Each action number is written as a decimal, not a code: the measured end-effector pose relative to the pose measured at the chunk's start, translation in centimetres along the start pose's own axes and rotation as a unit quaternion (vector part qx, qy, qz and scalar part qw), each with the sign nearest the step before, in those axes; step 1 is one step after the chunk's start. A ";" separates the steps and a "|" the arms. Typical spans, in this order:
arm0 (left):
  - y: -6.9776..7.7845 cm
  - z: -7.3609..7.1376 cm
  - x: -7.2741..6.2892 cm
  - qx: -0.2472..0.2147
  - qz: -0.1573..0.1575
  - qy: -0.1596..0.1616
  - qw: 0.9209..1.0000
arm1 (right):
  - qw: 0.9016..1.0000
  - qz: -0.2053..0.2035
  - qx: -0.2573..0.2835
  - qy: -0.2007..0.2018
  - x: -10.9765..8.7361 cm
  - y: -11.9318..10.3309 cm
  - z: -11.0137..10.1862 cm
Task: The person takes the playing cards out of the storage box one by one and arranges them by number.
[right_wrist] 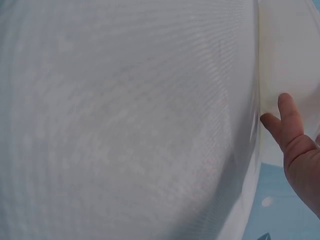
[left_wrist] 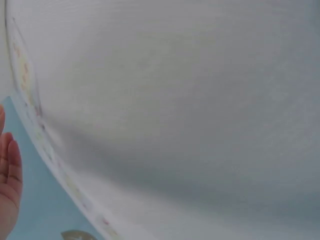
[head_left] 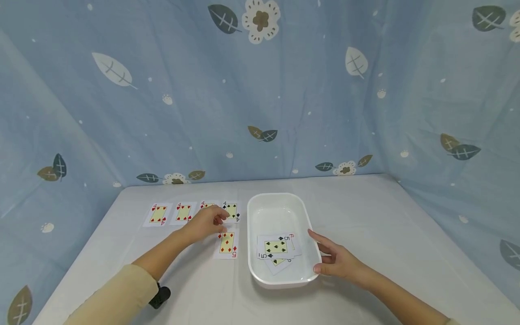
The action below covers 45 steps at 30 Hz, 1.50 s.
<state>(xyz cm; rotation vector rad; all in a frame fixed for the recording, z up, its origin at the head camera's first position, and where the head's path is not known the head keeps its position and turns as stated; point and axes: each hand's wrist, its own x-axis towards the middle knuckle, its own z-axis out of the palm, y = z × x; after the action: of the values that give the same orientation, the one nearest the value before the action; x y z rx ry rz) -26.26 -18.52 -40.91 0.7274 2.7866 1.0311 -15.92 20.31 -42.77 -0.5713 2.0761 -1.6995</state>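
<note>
My left hand (head_left: 205, 223) hovers over a row of playing cards at the left, its fingers loosely bent and nothing visible in them. Just below its thumb lies a five of diamonds (head_left: 226, 243). Above that card is a black-suited card marked 4 (head_left: 231, 211); another card marked 4 (head_left: 208, 204) is partly hidden behind the hand. At the centre, my right hand (head_left: 339, 261) holds the right side of a white plastic tub (head_left: 280, 205), its thumb and forefinger at the rim. In the right wrist view, fingers (right_wrist: 290, 117) touch the tub's outer wall. Inside the tub, a five of spades (head_left: 275, 247) tops overlapping cards.
Further left in the row lie two red-suited cards marked 4, the outer card (head_left: 158, 214) and the inner card (head_left: 183, 213). A small black object (head_left: 160, 297) shows beside the left sleeve. Patterned blue cloth (head_left: 227, 113) hangs behind the white-covered table (head_left: 357, 212).
</note>
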 end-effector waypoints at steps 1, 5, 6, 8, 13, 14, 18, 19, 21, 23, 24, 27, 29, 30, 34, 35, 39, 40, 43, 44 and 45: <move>0.2 -0.1 0.1 -0.003 0.001 0.001 1.000 | 1.000 -0.001 0.002 -0.001 0.0 0.0 0.0; 1.1 -0.5 0.5 -0.019 -0.009 0.000 1.000 | 1.000 -0.005 0.003 -0.002 0.0 0.0 -0.1; 1.3 -0.6 0.6 -0.024 -0.008 0.000 1.000 | 1.000 -0.005 0.003 -0.002 0.0 0.0 -0.1; 1.8 -0.7 0.7 -0.036 -0.013 0.002 0.999 | 1.000 -0.005 0.000 -0.001 0.1 0.1 -0.1; 3.2 -0.8 1.1 -0.061 -0.010 0.001 0.998 | 1.000 -0.003 -0.006 0.001 0.0 0.2 -0.1; 3.5 -0.8 1.1 -0.062 -0.006 -0.001 0.998 | 1.000 -0.003 -0.006 0.001 0.0 0.2 -0.1; 4.6 -0.9 1.3 -0.055 0.023 -0.009 0.998 | 1.000 -0.004 -0.008 0.002 0.1 0.3 -0.1; 4.9 -0.9 1.3 -0.051 0.032 -0.012 0.998 | 1.000 -0.005 -0.005 0.000 0.1 0.3 -0.1; 5.2 -0.8 1.4 -0.040 0.052 -0.018 0.998 | 1.000 -0.005 -0.001 -0.001 0.1 0.3 -0.2; 5.5 -0.7 1.6 -0.032 0.069 -0.023 0.997 | 1.000 -0.005 0.003 -0.003 0.1 0.3 -0.2; 5.6 -0.5 1.7 -0.028 0.077 -0.025 0.996 | 1.000 -0.005 0.003 -0.003 0.1 0.4 -0.2; 6.0 -0.2 2.0 -0.029 0.095 -0.030 0.995 | 1.000 -0.008 0.006 -0.006 0.1 0.4 -0.3; 6.1 0.0 2.4 -0.035 0.108 -0.035 0.993 | 1.000 -0.012 0.011 -0.010 0.1 0.4 -0.3; 6.2 0.2 2.5 -0.038 0.114 -0.037 0.992 | 1.000 -0.014 0.014 -0.012 0.1 0.4 -0.4; 6.6 0.7 3.1 -0.046 0.126 -0.048 0.990 | 1.000 -0.014 0.014 -0.014 0.1 0.4 -0.4; 6.8 0.9 3.3 -0.047 0.127 -0.050 0.989 | 1.000 -0.013 0.013 -0.014 0.1 0.4 -0.4; 7.6 1.7 4.1 -0.051 0.123 -0.070 0.989 | 1.000 -0.010 0.013 -0.013 0.1 0.3 -0.4; 7.8 1.9 4.2 -0.054 0.123 -0.076 0.988 | 1.000 -0.009 0.016 -0.014 0.0 0.3 -0.4; 8.3 2.6 4.6 -0.064 0.115 -0.095 0.987 | 1.000 -0.008 0.018 -0.014 0.0 0.3 -0.4; 8.4 2.9 4.7 -0.065 0.114 -0.100 0.986 | 1.000 -0.006 0.013 -0.011 0.1 0.3 -0.4; 8.4 3.1 4.7 -0.066 0.113 -0.105 0.986 | 1.000 -0.005 0.009 -0.010 0.1 0.4 -0.3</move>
<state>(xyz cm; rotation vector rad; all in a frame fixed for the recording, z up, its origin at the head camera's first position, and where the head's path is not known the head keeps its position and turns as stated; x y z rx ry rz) -26.30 -8.92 -37.57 1.0836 2.4741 1.0893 -16.21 20.57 -43.07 -0.5924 2.0466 -1.7095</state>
